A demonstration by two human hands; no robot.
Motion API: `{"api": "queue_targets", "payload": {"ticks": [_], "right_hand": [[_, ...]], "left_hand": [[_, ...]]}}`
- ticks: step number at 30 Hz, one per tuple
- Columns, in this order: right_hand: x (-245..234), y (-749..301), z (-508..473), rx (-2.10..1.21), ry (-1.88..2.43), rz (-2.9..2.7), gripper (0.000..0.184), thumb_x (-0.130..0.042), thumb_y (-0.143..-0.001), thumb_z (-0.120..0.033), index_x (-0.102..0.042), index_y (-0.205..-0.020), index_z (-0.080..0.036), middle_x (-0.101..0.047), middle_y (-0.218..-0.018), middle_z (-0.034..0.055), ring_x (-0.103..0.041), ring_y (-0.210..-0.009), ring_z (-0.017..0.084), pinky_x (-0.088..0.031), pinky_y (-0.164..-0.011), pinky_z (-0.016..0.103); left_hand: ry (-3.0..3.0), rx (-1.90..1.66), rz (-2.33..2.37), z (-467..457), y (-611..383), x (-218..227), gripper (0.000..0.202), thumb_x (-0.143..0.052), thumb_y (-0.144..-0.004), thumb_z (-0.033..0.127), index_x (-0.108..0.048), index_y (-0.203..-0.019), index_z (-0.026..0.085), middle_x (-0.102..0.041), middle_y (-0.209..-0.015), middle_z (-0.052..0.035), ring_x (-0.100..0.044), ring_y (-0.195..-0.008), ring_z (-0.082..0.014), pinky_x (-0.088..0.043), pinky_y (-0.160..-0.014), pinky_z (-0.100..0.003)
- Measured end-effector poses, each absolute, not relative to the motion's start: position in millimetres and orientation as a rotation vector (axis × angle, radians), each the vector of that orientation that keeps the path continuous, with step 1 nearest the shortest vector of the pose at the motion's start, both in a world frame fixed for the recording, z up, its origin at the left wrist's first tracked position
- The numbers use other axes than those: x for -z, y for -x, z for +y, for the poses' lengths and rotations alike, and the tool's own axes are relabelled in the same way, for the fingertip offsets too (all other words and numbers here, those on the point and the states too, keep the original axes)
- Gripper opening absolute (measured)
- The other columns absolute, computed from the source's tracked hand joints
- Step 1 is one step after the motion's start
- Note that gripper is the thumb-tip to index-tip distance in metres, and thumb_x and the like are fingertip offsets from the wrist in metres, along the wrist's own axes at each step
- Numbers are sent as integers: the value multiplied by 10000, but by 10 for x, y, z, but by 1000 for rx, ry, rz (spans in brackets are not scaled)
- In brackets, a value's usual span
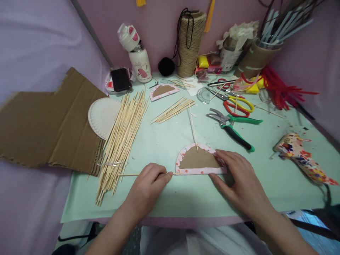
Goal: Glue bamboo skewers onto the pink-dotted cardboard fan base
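A half-round cardboard piece (pixel 198 160) edged with pink patterned paper lies near the table's front edge. My left hand (pixel 148 186) is closed in a pinch on a thin bamboo skewer (pixel 130 174) that lies flat, its tip at the piece's left corner. My right hand (pixel 239 180) rests on the piece's right end, fingers curled and pressing it down. Another skewer (pixel 193 127) lies across the piece's curved top.
A big bundle of skewers (pixel 122 136) lies left, beside a paper plate (pixel 102 117) and corrugated cardboard (pixel 45 124). Green-handled pliers (pixel 233 129), scissors (pixel 236 104), a second half-round piece (pixel 162 91), a twine spool (pixel 190 42), a phone (pixel 120 79) and a glue gun (pixel 300 154) surround.
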State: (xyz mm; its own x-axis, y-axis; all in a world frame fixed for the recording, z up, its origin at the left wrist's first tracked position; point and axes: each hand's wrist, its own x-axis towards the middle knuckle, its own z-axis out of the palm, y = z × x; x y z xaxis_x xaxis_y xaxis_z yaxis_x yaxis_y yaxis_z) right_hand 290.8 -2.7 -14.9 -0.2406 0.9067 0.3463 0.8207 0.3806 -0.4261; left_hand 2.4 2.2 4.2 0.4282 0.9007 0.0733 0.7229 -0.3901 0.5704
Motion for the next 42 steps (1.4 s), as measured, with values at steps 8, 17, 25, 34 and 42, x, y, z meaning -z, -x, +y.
{"api": "queue_targets", "payload": {"ticks": [8, 17, 25, 34, 42], "right_hand": [[152, -2915, -27, -209, 1486, -2107, 527, -600, -871, -384, -451, -1350, -222, -609, -1249, 133, -561, -1142, 323, -444, -970, 541], [149, -2902, -21, -201, 1474, -2112, 517, -604, -867, -380, -462, -1339, -223, -614, -1239, 134, -565, -1137, 327, -450, -955, 532], [148, -2903, -23, -192, 1472, -2118, 507, -604, -871, -375, -465, -1328, -207, -612, -1236, 139, -560, -1137, 317, -453, -951, 515], [145, -2897, -20, -214, 1479, -2105, 518, -612, -865, -385, -466, -1335, -226, -611, -1238, 132, -563, -1135, 328, -459, -949, 522], [150, -2905, -30, -210, 1480, -2109, 524, -611, -867, -380, -458, -1340, -216, -608, -1244, 136, -561, -1135, 326, -456, -956, 523]], "left_hand": [[-2183, -552, 1392, 28, -23, -23, 182, -480, -962, 295, -655, -967, 243, -650, -901, -21, -571, -850, -172, -472, -790, -310], [-2273, -503, 1355, 33, -32, -58, 204, -450, -975, 256, -651, -955, 231, -632, -897, -28, -554, -849, -177, -457, -778, -313], [-2303, -506, 1338, 31, -22, -34, 209, -432, -990, 258, -637, -985, 218, -632, -894, -32, -542, -841, -173, -458, -777, -321], [-2247, -517, 1369, 30, -27, -25, 208, -434, -983, 289, -636, -975, 238, -638, -889, -24, -555, -835, -175, -465, -779, -325], [-2218, -527, 1380, 33, -28, -17, 186, -450, -979, 295, -628, -967, 242, -638, -888, -15, -556, -831, -171, -460, -771, -312]]}}
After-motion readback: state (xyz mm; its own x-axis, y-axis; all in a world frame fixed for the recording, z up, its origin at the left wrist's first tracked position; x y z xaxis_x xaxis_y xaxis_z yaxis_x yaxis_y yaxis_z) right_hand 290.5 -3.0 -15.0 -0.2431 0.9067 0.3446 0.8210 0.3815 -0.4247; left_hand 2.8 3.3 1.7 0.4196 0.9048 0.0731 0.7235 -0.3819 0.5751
